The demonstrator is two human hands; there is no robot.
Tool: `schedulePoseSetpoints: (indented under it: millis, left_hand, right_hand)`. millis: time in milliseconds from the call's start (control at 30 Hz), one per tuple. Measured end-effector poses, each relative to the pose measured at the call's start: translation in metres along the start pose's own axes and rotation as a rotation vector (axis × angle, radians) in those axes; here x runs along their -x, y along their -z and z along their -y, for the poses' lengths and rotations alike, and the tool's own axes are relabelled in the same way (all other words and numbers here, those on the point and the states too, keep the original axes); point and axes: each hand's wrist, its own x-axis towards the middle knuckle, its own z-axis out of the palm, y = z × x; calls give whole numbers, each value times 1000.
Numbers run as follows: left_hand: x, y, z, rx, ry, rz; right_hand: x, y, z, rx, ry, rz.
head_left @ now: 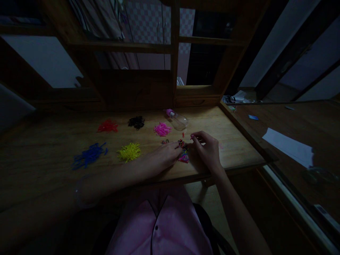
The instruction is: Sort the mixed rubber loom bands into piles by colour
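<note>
A small heap of mixed-colour rubber bands (183, 156) lies near the table's front edge, between my two hands. My left hand (168, 155) rests at the heap's left side, its fingers bent together against the bands; what they hold, if anything, is hidden. To the right of the heap, my right hand (208, 148) is raised slightly, thumb and forefinger pinched together; anything between them is too small to name. A single red band (183, 135) lies just beyond the heap. A few dark bands (165, 141) sit beyond my left hand.
Separate piles of red bands (107, 126), black bands (136, 122), pink bands (162, 129), yellow bands (129, 152) and blue bands (90, 156) lie on the wooden table (148, 170). A clear bottle with a pink cap (179, 121) lies behind. Paper (289, 147) is on the right-hand surface.
</note>
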Motion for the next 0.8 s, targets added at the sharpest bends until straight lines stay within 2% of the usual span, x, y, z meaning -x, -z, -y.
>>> schedulePoseSetpoints:
  millis: [100,167,300,400,533,700,800]
  left_hand:
    - [-1,3,-1,12,20,-28]
    - [-2,7,2,65,84,-15]
    - [1,12,15,358,310,70]
    - [7,13,25,556,369,74]
    - [13,18,21,537,299,64]
    - [6,17,9,207,38,18]
    - [-1,10,7,82,15,31]
  right_hand:
    - [0,0,1,0,0,1]
    - [0,0,1,-1,3,-2]
    - [0,0,1,-3,4,-12]
    - [0,0,1,-6,2,-9]
    - [0,0,1,1,-2,-9]
    - [0,0,1,12,0,-8]
    - [0,0,1,4,-7,-1]
